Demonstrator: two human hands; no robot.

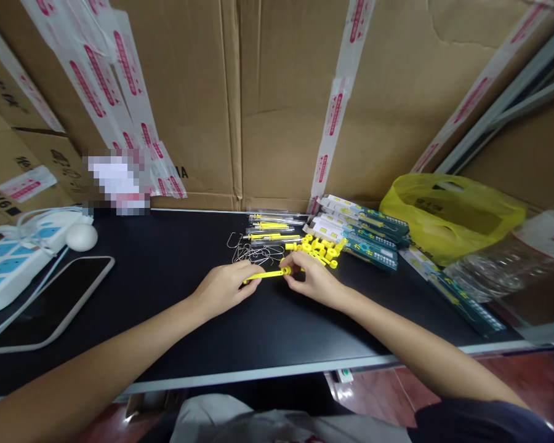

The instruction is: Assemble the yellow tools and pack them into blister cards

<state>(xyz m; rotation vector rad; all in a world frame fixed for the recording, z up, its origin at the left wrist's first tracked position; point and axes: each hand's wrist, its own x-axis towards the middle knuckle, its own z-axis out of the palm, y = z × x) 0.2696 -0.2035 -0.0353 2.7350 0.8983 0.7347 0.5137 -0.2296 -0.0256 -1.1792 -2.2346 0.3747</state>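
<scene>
My left hand (228,287) pinches one end of a thin yellow plastic strip (270,275) between thumb and fingers. At the strip's other end, my right hand (311,280) is closed on a small yellow plastic piece with a round end (285,269). The two pieces meet or nearly meet there; whether they are joined I cannot tell. Just beyond my hands lie a tangle of bent wire hooks (258,253) and a heap of yellow plastic parts (323,247). Several clear tubes with yellow strips (273,226) lie behind the hooks.
Printed green-and-white boxes (369,249) are stacked at the back right, beside a yellow plastic bag (452,215) and a clear plastic bottle (493,264). On the left are a phone (50,307) and a white power strip (13,264). Large cardboard boxes (281,123) wall off the black table (258,338).
</scene>
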